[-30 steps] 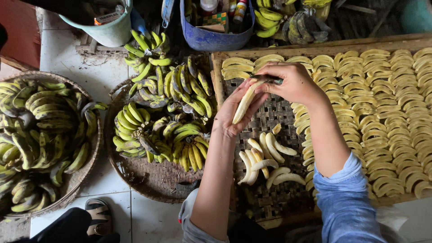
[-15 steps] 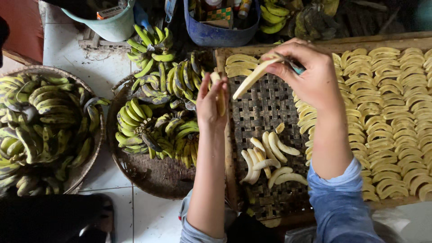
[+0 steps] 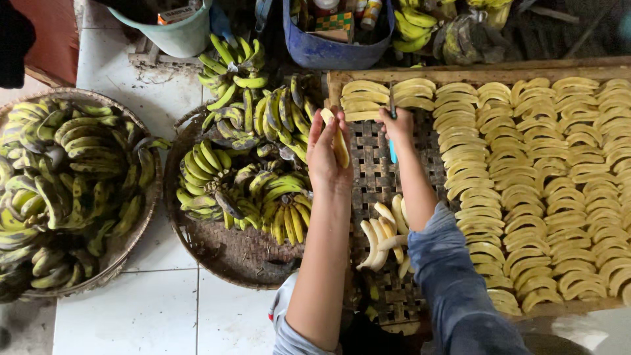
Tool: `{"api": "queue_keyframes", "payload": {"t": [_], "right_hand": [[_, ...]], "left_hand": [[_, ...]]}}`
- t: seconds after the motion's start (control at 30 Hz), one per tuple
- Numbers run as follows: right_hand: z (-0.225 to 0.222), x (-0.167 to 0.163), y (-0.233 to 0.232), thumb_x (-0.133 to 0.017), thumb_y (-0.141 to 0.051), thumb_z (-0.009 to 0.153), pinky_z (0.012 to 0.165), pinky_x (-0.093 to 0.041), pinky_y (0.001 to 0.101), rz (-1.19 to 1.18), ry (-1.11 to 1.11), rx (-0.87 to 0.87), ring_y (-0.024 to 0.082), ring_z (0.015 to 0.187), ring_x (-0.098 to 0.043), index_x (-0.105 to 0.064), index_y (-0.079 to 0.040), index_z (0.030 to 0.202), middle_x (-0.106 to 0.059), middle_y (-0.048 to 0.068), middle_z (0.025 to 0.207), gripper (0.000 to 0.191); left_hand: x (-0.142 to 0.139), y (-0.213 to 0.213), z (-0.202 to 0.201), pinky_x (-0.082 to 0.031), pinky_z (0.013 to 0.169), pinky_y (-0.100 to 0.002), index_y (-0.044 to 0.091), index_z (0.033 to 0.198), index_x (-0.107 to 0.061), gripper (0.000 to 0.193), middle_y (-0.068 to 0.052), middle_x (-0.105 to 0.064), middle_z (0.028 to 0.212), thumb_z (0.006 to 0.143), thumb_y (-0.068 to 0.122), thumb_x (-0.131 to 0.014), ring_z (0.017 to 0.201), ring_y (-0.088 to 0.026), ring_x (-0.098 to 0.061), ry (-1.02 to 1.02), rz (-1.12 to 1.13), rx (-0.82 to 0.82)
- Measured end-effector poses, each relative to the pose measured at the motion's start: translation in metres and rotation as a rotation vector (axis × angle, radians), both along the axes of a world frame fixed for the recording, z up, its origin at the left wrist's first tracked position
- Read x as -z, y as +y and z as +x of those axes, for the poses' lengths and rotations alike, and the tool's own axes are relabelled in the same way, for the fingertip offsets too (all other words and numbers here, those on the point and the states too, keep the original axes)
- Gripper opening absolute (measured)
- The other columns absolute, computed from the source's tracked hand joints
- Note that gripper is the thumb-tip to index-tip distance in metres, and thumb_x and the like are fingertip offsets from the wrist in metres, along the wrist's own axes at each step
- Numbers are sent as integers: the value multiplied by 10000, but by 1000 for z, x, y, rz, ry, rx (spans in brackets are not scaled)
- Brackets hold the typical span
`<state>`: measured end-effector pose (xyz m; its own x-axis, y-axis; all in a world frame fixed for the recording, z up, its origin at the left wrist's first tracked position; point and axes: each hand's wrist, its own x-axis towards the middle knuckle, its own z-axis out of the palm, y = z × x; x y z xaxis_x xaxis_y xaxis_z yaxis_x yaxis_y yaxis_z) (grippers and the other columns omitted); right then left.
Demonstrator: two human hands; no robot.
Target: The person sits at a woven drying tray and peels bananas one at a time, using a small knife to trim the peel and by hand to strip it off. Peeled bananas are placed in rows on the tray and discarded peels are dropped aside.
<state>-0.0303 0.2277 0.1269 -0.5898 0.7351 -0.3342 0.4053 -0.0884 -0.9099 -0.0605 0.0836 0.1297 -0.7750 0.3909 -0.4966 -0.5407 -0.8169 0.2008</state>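
Banana slices (image 3: 526, 190), pale yellow and curved, lie in close rows over most of a large woven drying tray (image 3: 378, 177) with a wooden frame; this tray is the landmark for everything else. Only a dark bare strip of weave at the tray's left end stays open for moving, bounded by the frame on its left and the rows of slices on its right. Left of the tray, touching its frame, sits a round woven basket (image 3: 230, 253) heaped with green and yellow unpeeled bananas (image 3: 263, 164). Farther left of the tray a second round basket (image 3: 128, 246) holds more bunches, with white floor tiles (image 3: 151, 309) between and below the baskets. Beyond the tray's far edge stands a blue tub (image 3: 328, 49). On the bare strip, near the tray's near edge, rests a small pile of peeled bananas (image 3: 384, 233). Above the strip's far-left corner, the left hand (image 3: 327, 154) is spread open, a peeled banana half (image 3: 340, 141) lying against its palm and fingers. The right hand (image 3: 397, 125) is curled around a blue-handled knife (image 3: 392, 141), pressing down by the first row of slices.
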Motion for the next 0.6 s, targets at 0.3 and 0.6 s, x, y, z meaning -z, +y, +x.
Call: {"api": "queue_keyframes", "payload": {"t": [0.3, 0.6], "right_hand": [[0, -13, -4, -765, -185, 926, 392, -364, 249, -48, 73, 144, 49, 507, -555, -701, -103, 1014, -742, 30, 829, 136], [6, 8, -6, -843, -124, 893, 678, -536, 330, 580, 254, 47, 142, 730, -666, -717, -24, 935, -736, 28, 830, 166]], "left_hand": [[3, 12, 5, -609, 834, -269, 27, 1388, -488, 414, -177, -658, 1198, 988, -54, -559, 1018, -224, -688, 42, 67, -44], [7, 8, 10, -616, 850, -263, 40, 1398, -489, 410, -165, -655, 1250, 1005, -45, -568, 1049, -212, -683, 3, 57, -3]]}}
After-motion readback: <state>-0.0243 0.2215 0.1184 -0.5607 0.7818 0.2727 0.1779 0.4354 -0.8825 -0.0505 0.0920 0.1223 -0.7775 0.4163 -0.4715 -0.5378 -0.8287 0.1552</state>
